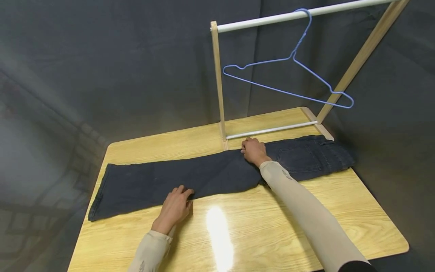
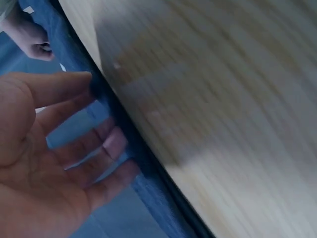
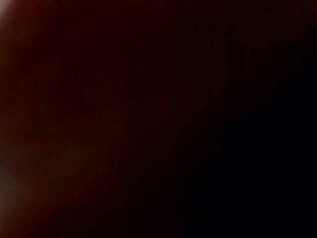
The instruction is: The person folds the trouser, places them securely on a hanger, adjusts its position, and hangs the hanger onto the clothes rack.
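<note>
A pair of dark blue jeans (image 1: 204, 173), folded lengthwise, lies across the table with its hem at the left and its waistband at the right. At the near edge of the jeans is my left hand (image 1: 176, 206); in the left wrist view its fingers (image 2: 81, 148) are loosely extended, tips right at the denim edge. Farther right, my right hand (image 1: 255, 151) lies over the far edge of the jeans, fingers bent. Whether it pinches the cloth I cannot tell. The right wrist view is almost black.
Behind the jeans stands a wooden rack (image 1: 218, 75) with a white top rail (image 1: 258, 22) and a white lower bar (image 1: 272, 130). A blue hanger (image 1: 289, 92) hangs from the top rail. The wooden table (image 1: 272, 223) has dark curtains (image 1: 153, 75) around it.
</note>
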Demonstrator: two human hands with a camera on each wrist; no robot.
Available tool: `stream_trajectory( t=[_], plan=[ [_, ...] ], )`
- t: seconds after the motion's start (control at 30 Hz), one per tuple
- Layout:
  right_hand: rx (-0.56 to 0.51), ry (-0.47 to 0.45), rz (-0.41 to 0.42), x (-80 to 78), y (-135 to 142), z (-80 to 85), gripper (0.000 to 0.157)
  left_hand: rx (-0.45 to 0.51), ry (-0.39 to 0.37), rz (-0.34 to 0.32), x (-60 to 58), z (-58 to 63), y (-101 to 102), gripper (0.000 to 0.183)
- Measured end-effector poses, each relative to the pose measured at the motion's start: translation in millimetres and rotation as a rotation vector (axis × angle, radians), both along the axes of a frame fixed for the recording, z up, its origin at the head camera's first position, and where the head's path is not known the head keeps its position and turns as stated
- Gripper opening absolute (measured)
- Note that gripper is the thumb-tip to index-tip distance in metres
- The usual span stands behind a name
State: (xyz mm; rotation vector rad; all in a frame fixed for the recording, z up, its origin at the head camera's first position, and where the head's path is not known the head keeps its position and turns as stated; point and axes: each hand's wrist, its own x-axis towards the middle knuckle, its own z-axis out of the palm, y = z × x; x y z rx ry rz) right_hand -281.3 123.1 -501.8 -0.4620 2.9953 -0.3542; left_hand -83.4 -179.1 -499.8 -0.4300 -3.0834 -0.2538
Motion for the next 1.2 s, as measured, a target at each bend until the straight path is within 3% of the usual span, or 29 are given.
stream_trajectory(
  t=[0.1, 0.17, 0.27, 0.4, 0.53, 0.63, 0.73, 0.8, 0.87, 0.97, 1.2],
  plan=[
    [0.016, -0.015, 0.049, 6.2, 4.2, 0.0, 0.012, 0.019, -0.040, 0.014, -0.6, -2.6, -0.1, 0.031],
    [-0.011, -0.010, 0.082, 14.9, 9.3, 1.4, 0.019, 0.023, -0.062, 0.027, -1.0, -4.4, 0.0, 0.032],
    [-0.080, -0.022, 0.164, 34.1, 22.6, 4.4, 0.028, 0.011, -0.083, 0.048, -3.7, -6.6, 1.4, 0.035],
    [-0.137, -0.060, 0.259, 64.2, 47.5, 5.4, 0.026, 0.016, -0.114, 0.106, -13.3, -7.1, 4.4, 0.040],
    [-0.187, -0.067, 0.261, 90.0, 70.6, 1.2, 0.029, 0.033, -0.138, 0.136, -20.8, -7.9, 7.6, 0.037],
    [-0.202, -0.068, 0.286, 104.8, 81.2, -3.3, 0.047, -0.025, -0.087, 0.069, -20.9, -10.4, 12.1, 0.035],
    [-0.163, -0.059, 0.336, 114.1, 85.7, -8.0, 0.066, -0.095, 0.024, -0.076, -20.7, -13.0, 20.2, 0.036],
    [-0.129, -0.037, 0.350, 116.6, 85.6, -10.8, 0.069, -0.110, 0.092, -0.180, -22.5, -15.3, 26.0, 0.038],
    [-0.102, -0.013, 0.335, 116.4, 83.4, -13.2, 0.065, -0.107, 0.131, -0.260, -26.7, -18.0, 30.7, 0.040],
    [-0.085, 0.062, 0.310, 114.0, 79.9, -16.0, 0.052, -0.091, 0.168, -0.327, -34.8, -22.7, 35.6, 0.040],
    [-0.161, 0.272, 0.305, 105.9, 81.6, -15.8, 0.013, -0.012, 0.301, -0.344, -46.2, -27.2, 42.3, 0.014]
  ],
)
